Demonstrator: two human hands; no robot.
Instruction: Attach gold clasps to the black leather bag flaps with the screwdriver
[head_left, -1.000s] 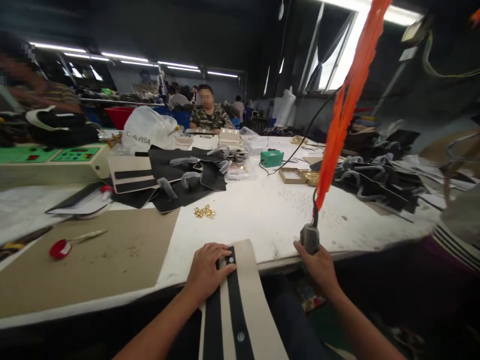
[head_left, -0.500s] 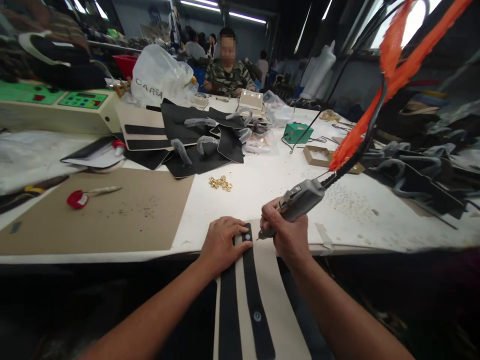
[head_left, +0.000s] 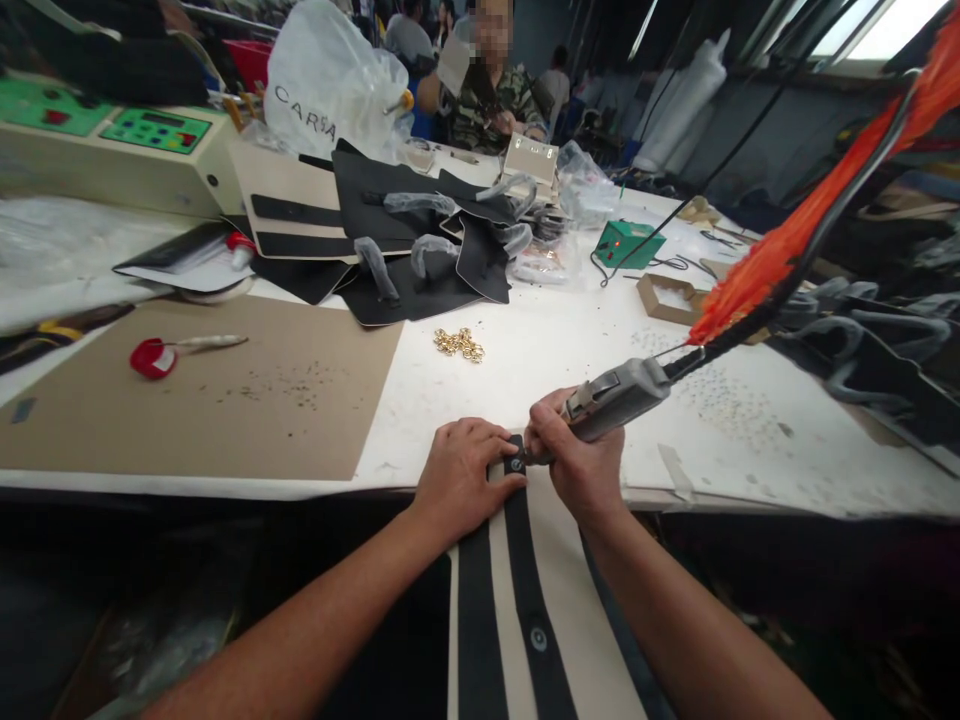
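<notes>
A beige panel with black strips point(head_left: 555, 550) runs from the table's front edge down toward me. On one strip sit two round metal fasteners, the far one point(head_left: 517, 465) and the near one point(head_left: 538, 640). My left hand point(head_left: 466, 470) is closed on the panel's far end, thumb and fingertips pressing the strip on either side of the far fastener. In my right hand point(head_left: 581, 460), the fingers wrap around a grey electric screwdriver point(head_left: 619, 398), tilted, with its tip at the far fastener. An orange fluffy cord wrap point(head_left: 765, 270) trails up from its rear.
Small gold fittings point(head_left: 459, 344) lie in a pile ahead. Black panels with plastic-wrapped handles point(head_left: 420, 250) are heaped behind them. A brown board point(head_left: 330, 400) carries a red container point(head_left: 153, 358). To the right are a green box point(head_left: 628, 245) and an open cardboard box point(head_left: 670, 298). A co-worker point(head_left: 499, 100) sits opposite.
My right hand has brought the screwdriver tip left, from beside the strip onto the far fastener. My left hand keeps its hold. The view has tilted down, and the co-worker has lifted a panel.
</notes>
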